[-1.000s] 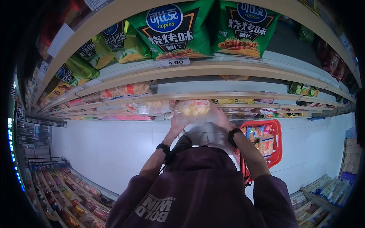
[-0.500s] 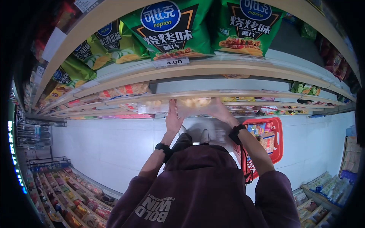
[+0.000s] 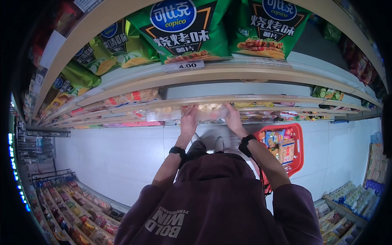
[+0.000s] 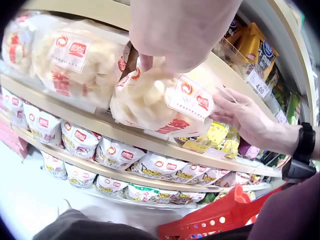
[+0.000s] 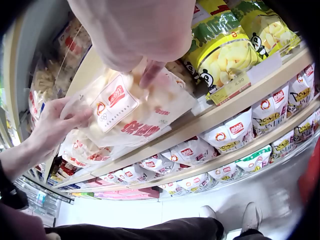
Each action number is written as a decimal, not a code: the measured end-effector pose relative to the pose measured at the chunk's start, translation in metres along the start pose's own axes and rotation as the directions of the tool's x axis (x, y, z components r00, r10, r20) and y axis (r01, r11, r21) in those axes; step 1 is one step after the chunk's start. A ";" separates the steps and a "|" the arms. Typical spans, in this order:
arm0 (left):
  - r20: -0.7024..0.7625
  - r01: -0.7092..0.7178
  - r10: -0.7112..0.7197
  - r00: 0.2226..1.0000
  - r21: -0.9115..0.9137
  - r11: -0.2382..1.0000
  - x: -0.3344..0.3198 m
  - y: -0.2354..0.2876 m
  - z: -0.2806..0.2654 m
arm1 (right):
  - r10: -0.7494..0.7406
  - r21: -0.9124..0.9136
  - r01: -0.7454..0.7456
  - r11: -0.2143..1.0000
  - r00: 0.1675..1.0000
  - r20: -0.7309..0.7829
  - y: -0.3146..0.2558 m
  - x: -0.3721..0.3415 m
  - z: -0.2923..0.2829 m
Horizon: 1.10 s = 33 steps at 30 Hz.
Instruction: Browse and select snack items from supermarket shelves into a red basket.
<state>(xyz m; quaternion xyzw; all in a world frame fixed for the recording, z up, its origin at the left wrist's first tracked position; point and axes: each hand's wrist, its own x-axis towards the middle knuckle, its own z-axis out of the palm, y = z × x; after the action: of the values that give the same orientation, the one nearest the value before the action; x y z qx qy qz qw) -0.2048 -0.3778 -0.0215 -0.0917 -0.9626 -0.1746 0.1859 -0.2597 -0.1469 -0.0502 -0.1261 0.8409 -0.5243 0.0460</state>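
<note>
Between my two hands is a see-through snack bag (image 4: 160, 100) of pale puffed pieces, with red lettering and a white label. It sits at shelf level beside a matching bag (image 4: 80, 55). My left hand (image 3: 189, 121) pinches one side of the bag, thumb and fingers showing at its edge in the right wrist view. On the opposite side my right hand (image 3: 234, 119) grips the bag's edge, its fingers seen in the left wrist view. From the head view, the shelf edge above hides part of the bag (image 3: 211, 111).
Green chip bags (image 3: 183, 32) fill the shelf above. Yellow snack bags (image 5: 225, 60) stand right of the held bag, and white snack bags (image 4: 117, 154) line lower shelves. A red basket (image 3: 301, 143) with snacks is on the floor at right.
The snack bag has moved forward and in under the upper shelf's edge, so its printed front no longer shows in the head view. Both hands have moved forward with it.
</note>
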 end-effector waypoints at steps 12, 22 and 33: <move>0.224 -0.159 0.119 0.967 0.167 0.973 -0.027 0.030 -0.037 | 0.015 -0.005 -0.016 1.000 0.994 -0.108 0.006 0.002 0.011; 0.334 -0.097 0.021 0.942 0.214 0.972 -0.020 0.031 -0.031 | -0.210 -0.558 0.357 0.749 0.927 0.311 -0.051 -0.014 -0.056; 0.362 -0.070 0.018 0.932 0.131 0.989 -0.023 0.043 -0.023 | -0.311 -0.595 0.599 0.536 0.796 0.520 -0.047 -0.023 -0.016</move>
<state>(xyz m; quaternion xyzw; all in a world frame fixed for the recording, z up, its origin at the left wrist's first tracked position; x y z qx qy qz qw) -0.1654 -0.3495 0.0026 -0.1303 -0.9879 -0.0819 0.0166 -0.2332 -0.1464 -0.0024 -0.4433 0.8907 -0.1011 0.0000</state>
